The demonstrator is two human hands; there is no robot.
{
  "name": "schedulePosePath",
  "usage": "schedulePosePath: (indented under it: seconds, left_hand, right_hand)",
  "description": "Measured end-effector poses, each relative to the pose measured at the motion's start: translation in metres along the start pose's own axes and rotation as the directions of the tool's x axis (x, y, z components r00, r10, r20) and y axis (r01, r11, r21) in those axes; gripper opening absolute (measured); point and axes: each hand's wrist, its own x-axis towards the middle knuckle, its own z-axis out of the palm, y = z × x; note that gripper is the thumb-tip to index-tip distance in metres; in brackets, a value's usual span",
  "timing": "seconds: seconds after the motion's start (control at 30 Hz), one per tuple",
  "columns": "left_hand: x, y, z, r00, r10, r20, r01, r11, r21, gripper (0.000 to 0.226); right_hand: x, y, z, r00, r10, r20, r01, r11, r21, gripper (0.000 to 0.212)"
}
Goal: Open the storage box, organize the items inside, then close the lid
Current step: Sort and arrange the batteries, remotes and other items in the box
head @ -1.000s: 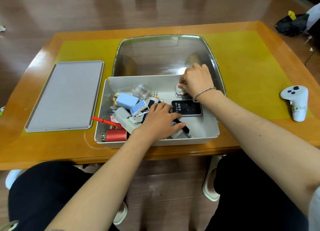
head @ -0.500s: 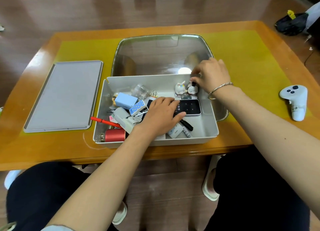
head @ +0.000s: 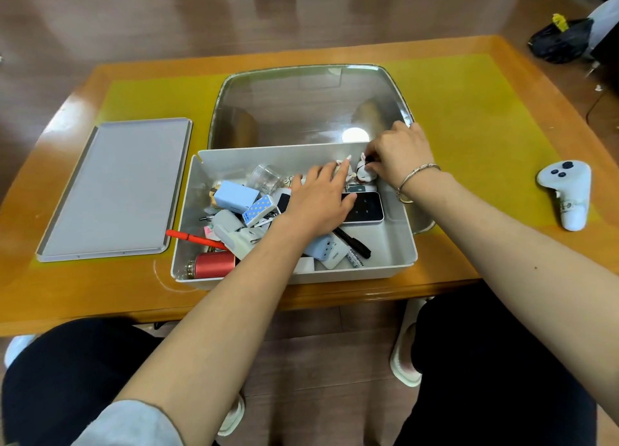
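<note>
The open white storage box (head: 398,244) sits at the table's front edge, full of small items. Its grey lid (head: 114,187) lies flat to the left. My left hand (head: 318,199) reaches into the box with straight fingers, its fingertips touching a white rabbit figurine (head: 348,171). My right hand (head: 400,154) is at the box's back right corner and pinches a second small figurine (head: 364,175). Under my left hand lies a black-faced device (head: 366,207). A black marker (head: 355,243), a blue charger (head: 234,196) and a red cylinder (head: 214,264) also lie inside.
A large clear tray (head: 301,107) stands behind the box on the yellow mat (head: 469,110). A white game controller (head: 567,191) lies at the right of the table. A red pen (head: 191,237) sticks out over the box's left wall. My knees are under the table edge.
My left hand moved from the middle of the box up to the rabbit figurine. My right hand came back to the second figurine after the two figurines were stood at the back wall.
</note>
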Motion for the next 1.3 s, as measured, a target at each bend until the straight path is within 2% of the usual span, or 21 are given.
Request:
schedulePosePath:
  seconds: [0.5, 0.67, 0.8, 0.87, 0.97, 1.1, 1.3]
  left_hand:
    - [0.000, -0.006, 0.002, 0.998, 0.009, 0.061, -0.005, 0.998, -0.064, 0.068]
    - [-0.012, -0.011, -0.011, 0.998, 0.039, -0.041, -0.042, 0.996, -0.078, 0.057]
    - [-0.037, -0.026, -0.029, 0.984, 0.000, -0.179, -0.027, 0.989, -0.149, 0.046]
    - [-0.052, -0.036, -0.037, 0.965, -0.056, -0.258, 0.007, 0.983, -0.185, 0.041]
    - [-0.074, -0.050, -0.044, 0.928, -0.154, -0.339, 0.075, 0.969, -0.235, 0.035]
    - [-0.095, -0.064, -0.044, 0.887, -0.235, -0.398, 0.126, 0.951, -0.282, 0.029]
    - [-0.109, -0.077, -0.034, 0.876, -0.255, -0.410, 0.136, 0.945, -0.297, 0.023]
  right_hand:
    - [-0.005, -0.001, -0.001, 0.999, 0.007, 0.033, -0.008, 0.999, 0.032, 0.025]
    - [-0.016, 0.005, -0.007, 0.999, 0.019, -0.047, -0.015, 0.996, 0.087, 0.026]
    - [-0.029, 0.001, -0.014, 0.996, -0.040, -0.085, 0.046, 0.996, 0.077, 0.023]
    - [-0.036, -0.008, -0.016, 0.994, -0.102, -0.040, 0.104, 0.992, 0.064, 0.025]
    - [-0.045, -0.025, -0.014, 0.974, -0.201, 0.103, 0.202, 0.979, 0.004, 0.033]
    - [-0.049, -0.041, -0.006, 0.944, -0.166, 0.286, 0.167, 0.986, 0.021, 0.035]
    - [-0.046, -0.051, 0.004, 0.912, -0.154, 0.381, 0.162, 0.987, 0.009, 0.029]
